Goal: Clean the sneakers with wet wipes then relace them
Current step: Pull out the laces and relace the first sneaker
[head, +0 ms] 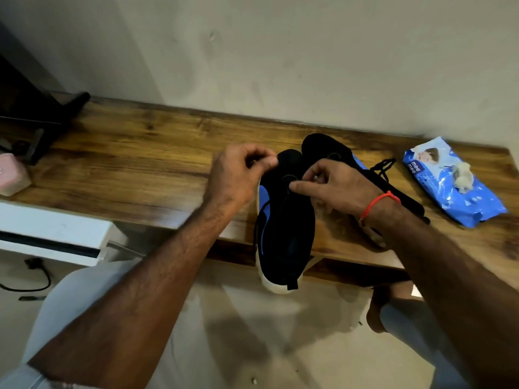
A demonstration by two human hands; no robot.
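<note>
A black and blue sneaker [283, 228] with a white sole lies on the wooden table [126, 164], its heel hanging over the front edge. My left hand [238, 175] pinches a black lace end above the shoe's toe. My right hand [334, 183] pinches the lace at the eyelets, index finger stretched out. The second sneaker [325, 150] lies behind, partly hidden by my right arm. A loose black lace [383, 167] rests to its right. A blue pack of wet wipes [449, 186] lies at the right, with a crumpled used wipe [462, 176] on top.
A wall runs close behind the table. A pink box [11, 175] and a dark stand [50, 119] sit at the left end. A white unit [53, 234] stands lower left, with a cable [36, 276] on the floor. My knees are under the front edge.
</note>
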